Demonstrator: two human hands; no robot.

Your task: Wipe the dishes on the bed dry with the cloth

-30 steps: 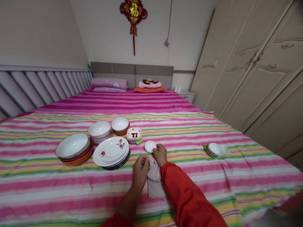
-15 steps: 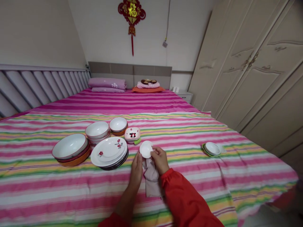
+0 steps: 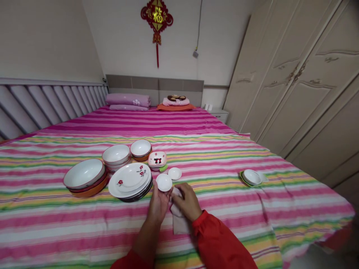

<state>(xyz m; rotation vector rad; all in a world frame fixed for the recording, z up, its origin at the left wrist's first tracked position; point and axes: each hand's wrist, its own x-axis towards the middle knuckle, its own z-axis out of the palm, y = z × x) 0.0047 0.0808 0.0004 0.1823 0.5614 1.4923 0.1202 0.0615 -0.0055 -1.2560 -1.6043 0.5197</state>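
A small round white dish [image 3: 164,182] rests in the fingers of my left hand [image 3: 158,204], whose thumb is at its near left rim. Just to the right, my right hand [image 3: 188,201] has its fingers closed on a pale pinkish-grey cloth [image 3: 181,225] that hangs down onto the striped sheet. Beyond my hands, a second small white dish [image 3: 174,173] lies on the sheet. At my left stands a stack of plates [image 3: 130,177] with red flowers on the top one. Behind it sit small square dishes [image 3: 157,159] with a cartoon animal.
Large bowls [image 3: 84,175], medium bowls [image 3: 116,154] and smaller bowls [image 3: 140,148] stand stacked at the left. Farther right, a small stack of dishes [image 3: 252,177] lies on the striped sheet [image 3: 218,213]. A wardrobe [image 3: 303,86] lines the right side.
My right hand has let go of a white dish and closed on the cloth. My left hand has moved slightly left with one dish. A second white dish now shows separately on the sheet.
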